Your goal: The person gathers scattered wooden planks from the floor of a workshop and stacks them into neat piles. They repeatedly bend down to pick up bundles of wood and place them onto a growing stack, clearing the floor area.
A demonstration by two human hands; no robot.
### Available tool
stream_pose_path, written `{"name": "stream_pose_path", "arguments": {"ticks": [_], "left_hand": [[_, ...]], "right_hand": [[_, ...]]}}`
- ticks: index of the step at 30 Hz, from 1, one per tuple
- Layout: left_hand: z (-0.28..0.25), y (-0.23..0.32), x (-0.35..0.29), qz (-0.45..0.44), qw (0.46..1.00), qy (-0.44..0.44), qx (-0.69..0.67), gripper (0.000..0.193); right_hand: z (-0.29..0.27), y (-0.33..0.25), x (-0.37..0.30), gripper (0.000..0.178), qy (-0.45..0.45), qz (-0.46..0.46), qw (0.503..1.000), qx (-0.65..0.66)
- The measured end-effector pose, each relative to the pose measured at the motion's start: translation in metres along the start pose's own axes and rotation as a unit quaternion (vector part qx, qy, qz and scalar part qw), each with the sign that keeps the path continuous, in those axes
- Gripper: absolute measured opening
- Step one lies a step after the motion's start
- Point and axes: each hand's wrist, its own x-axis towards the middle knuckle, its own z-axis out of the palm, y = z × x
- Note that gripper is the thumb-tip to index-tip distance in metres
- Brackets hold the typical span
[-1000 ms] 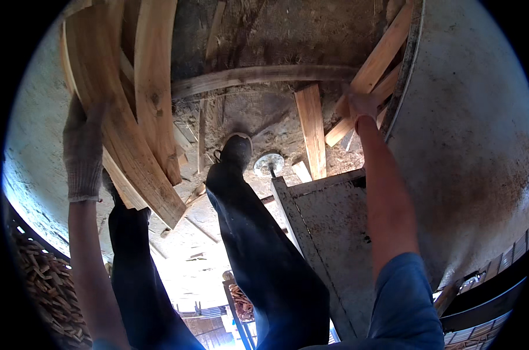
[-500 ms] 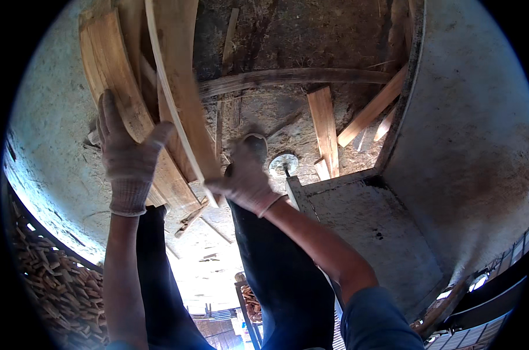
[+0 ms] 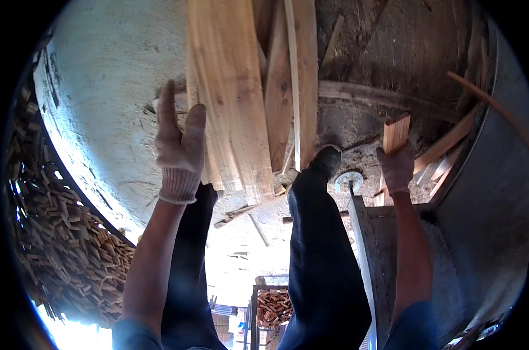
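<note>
My left hand [image 3: 180, 140], in a pale knitted glove, has its fingers apart and nothing in it. Its thumb lies at the left edge of a wide pale board [image 3: 226, 99]. Right of that board leans another long board [image 3: 304, 81] with a light edge facing me. Off to the right, my gloved right hand [image 3: 397, 168] is closed round a short plank [image 3: 396, 132], whose upper end sticks up above the fingers. Part of this plank is hidden behind the hand.
Near my right hand stands a metal box-like frame [image 3: 387, 233], with a round metal disc [image 3: 350, 182] at its corner. More planks [image 3: 448, 140] lean behind. A heap of cut wood pieces [image 3: 66, 256] is at lower left; a crate of wood pieces [image 3: 274, 307] is below, between my legs.
My right hand has left the end of the long board, moved right and taken hold of the short plank. My left hand has come off the wide board's face to its left edge. The view has shifted.
</note>
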Motion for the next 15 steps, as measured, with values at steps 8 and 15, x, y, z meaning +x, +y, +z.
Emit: {"name": "stream_pose_path", "arguments": {"ticks": [8,15], "left_hand": [[-0.021,-0.095,0.07,-0.258,0.96,-0.046,-0.095,0.093],[0.031,-0.146,0.144,-0.321,0.907,-0.187,-0.2,0.095]], "right_hand": [[-0.092,-0.201,0.064,0.076,-0.246,-0.128,0.865,0.417],[0.083,-0.151,0.138,0.059,-0.27,0.022,0.621,0.735]]}}
